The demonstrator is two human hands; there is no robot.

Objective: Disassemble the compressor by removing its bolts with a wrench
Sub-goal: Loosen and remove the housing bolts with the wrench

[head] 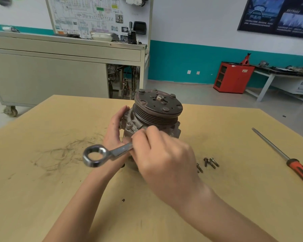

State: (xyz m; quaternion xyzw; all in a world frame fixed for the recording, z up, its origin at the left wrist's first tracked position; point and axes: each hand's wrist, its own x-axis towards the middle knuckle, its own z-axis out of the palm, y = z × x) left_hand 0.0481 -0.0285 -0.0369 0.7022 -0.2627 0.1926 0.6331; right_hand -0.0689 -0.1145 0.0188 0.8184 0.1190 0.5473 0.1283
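The compressor (157,110) stands upright in the middle of the wooden table (59,172), its dark grooved pulley on top and its grey metal body below. My left hand (115,126) holds the body from the left side. My right hand (163,158) grips the shank of a steel wrench (101,154); the ring end sticks out to the left, and the other end reaches toward the body's flange, hidden by my fingers. Several removed bolts (208,163) lie on the table right of my right hand.
A long screwdriver (287,159) with an orange and black handle lies at the table's right side. Dark scuff marks cover the table's left part. Beyond the table stand a grey cabinet on wheels (51,75), a red cabinet (233,77) and a workbench.
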